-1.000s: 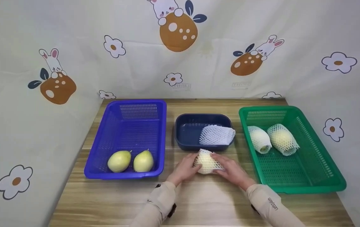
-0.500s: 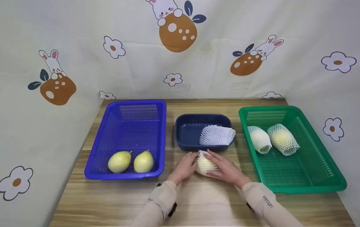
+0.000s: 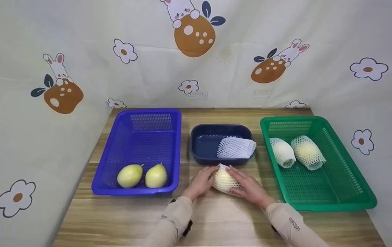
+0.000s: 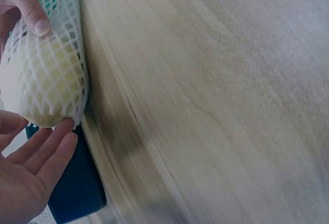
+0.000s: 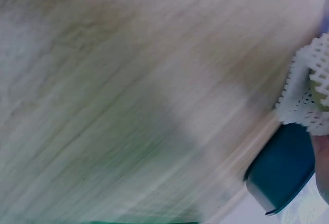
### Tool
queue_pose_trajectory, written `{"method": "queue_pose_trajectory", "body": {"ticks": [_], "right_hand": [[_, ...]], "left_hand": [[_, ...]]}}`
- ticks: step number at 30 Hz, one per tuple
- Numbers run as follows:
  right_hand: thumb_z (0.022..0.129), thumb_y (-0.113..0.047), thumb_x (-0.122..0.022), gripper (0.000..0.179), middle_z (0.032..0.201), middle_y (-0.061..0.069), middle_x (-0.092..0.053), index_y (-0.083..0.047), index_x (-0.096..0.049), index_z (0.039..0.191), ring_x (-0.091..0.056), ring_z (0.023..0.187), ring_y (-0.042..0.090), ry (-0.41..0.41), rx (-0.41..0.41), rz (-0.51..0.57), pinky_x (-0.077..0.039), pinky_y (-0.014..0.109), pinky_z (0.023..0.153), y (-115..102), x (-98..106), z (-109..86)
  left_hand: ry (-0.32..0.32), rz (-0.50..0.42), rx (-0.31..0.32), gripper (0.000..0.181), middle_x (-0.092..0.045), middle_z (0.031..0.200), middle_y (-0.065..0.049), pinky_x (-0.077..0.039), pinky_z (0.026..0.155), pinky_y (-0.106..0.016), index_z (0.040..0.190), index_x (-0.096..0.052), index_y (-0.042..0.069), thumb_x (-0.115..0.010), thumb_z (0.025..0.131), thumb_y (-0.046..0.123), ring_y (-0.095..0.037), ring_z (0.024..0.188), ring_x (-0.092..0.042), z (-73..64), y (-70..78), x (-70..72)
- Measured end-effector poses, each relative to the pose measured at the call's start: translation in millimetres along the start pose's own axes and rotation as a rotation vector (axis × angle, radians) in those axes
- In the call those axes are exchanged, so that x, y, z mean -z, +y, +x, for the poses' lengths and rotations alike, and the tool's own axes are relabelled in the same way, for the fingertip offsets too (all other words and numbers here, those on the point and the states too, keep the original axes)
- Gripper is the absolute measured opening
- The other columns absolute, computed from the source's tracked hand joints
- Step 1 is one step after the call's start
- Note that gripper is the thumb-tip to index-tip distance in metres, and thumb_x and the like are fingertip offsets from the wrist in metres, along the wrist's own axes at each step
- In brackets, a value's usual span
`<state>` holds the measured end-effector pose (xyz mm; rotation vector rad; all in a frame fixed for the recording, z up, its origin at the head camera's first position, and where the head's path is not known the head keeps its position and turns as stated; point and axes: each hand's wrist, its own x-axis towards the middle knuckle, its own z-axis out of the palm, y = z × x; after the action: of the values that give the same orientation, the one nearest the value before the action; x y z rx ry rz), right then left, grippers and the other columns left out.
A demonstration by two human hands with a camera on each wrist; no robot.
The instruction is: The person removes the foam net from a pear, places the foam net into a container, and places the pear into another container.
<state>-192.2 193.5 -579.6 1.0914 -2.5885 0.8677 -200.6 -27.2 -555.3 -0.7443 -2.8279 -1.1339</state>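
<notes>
A pale yellow pear in a white foam net sleeve lies between both hands above the table in the head view. My right hand grips it from the right, its thumb on the net in the left wrist view. On the other side, the left hand touches the pear's end with fairly straight fingertips. The right wrist view catches the net's open, ruffled end with a bit of pear inside. A flat white foam net lies in the dark blue tray.
On the left stands a blue basket with two bare pears. A green basket at right holds two netted pears. The tray is just beyond the hands, and a printed cloth backs the wooden table.
My right hand has shifted over the netted pear and slightly back, and the net now covers more of it. The left hand has drawn slightly left, its thumb off the pear's front.
</notes>
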Motion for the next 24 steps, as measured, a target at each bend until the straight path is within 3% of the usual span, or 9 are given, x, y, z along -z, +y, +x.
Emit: {"method": "queue_pose_trajectory", "body": {"ticks": [7, 12, 18, 24], "right_hand": [[0.076, -0.017, -0.069, 0.049, 0.122, 0.013, -0.051, -0.004, -0.053, 0.121, -0.051, 0.106, 0.025, 0.087, 0.055, 0.052, -0.041, 0.037, 0.085, 2.9, 2.4, -3.5], [0.073, -0.015, -0.072, 0.055, 0.123, 0.013, -0.050, -0.004, -0.050, 0.123, -0.050, 0.107, 0.027, 0.085, 0.054, 0.036, -0.042, 0.040, 0.083, 3.7, 2.9, -4.0], [0.071, -0.012, -0.073, 0.064, 0.126, 0.018, -0.045, -0.003, -0.045, 0.127, -0.050, 0.106, 0.030, 0.053, 0.028, 0.007, -0.043, 0.041, 0.081, 3.2, 1.9, -5.2], [0.071, -0.007, -0.071, 0.062, 0.125, 0.015, -0.047, -0.004, -0.045, 0.127, -0.049, 0.107, 0.029, 0.047, 0.026, 0.014, -0.042, 0.041, 0.084, 3.2, 1.6, -5.4]], "left_hand": [[-0.019, -0.019, 0.026, 0.033, -0.059, 0.104, -0.006, -0.041, 0.082, -0.033, 0.115, -0.057, 0.010, -0.056, 0.083, 0.006, -0.020, 0.095, -0.053, 0.9, -2.4, 1.1], [-0.044, -0.034, -0.003, 0.037, -0.056, 0.090, -0.005, -0.042, 0.071, -0.028, 0.116, -0.056, 0.009, -0.060, 0.079, 0.008, -0.017, 0.080, -0.051, 2.3, -1.3, 2.1], [-0.112, -0.032, 0.024, 0.050, -0.051, 0.112, -0.006, -0.041, 0.080, -0.029, 0.123, -0.050, 0.010, -0.066, 0.076, 0.015, -0.019, 0.097, -0.051, 3.5, 3.8, 0.2], [-0.178, -0.005, 0.033, 0.065, -0.045, 0.119, -0.006, -0.041, 0.084, -0.030, 0.130, -0.042, 0.010, -0.070, 0.072, 0.019, -0.020, 0.102, -0.049, 6.0, 9.5, -1.2]]}}
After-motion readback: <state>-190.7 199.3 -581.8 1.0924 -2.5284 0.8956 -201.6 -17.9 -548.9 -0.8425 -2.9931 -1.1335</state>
